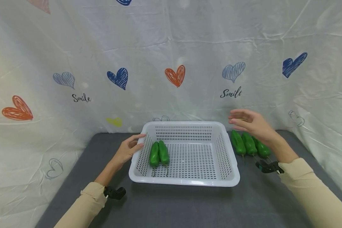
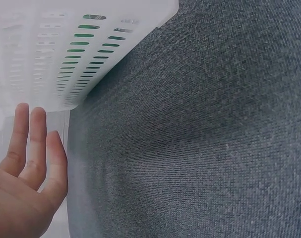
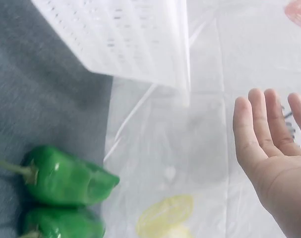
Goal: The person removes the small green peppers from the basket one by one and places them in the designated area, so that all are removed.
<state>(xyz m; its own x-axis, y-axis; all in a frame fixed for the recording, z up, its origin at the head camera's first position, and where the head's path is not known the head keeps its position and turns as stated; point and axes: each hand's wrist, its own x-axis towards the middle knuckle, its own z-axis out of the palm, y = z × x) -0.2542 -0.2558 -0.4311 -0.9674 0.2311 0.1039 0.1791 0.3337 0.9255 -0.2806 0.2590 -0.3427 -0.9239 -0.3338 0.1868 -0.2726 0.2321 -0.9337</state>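
A white perforated plastic basket (image 1: 185,181) stands on the dark table, with two green peppers inside at its left: one pepper (image 1: 154,155) beside another pepper (image 1: 163,153). My left hand (image 1: 127,148) is at the basket's left rim, fingertips touching or very near it; in the left wrist view its fingers look fairly straight along the side wall. Three more green peppers lie in a row right of the basket: a near pepper (image 1: 238,143), a middle pepper (image 1: 249,144) and a far pepper (image 1: 262,148), partly hidden by my right wrist. Above them my right hand (image 1: 252,123) hovers, holding nothing.
The dark grey cloth-like tabletop (image 1: 174,205) reaches back to a white curtain (image 1: 148,38) printed with hearts and "Smile". Each wrist wears a black strap device, one on the left (image 1: 115,192) and one on the right (image 1: 268,166).
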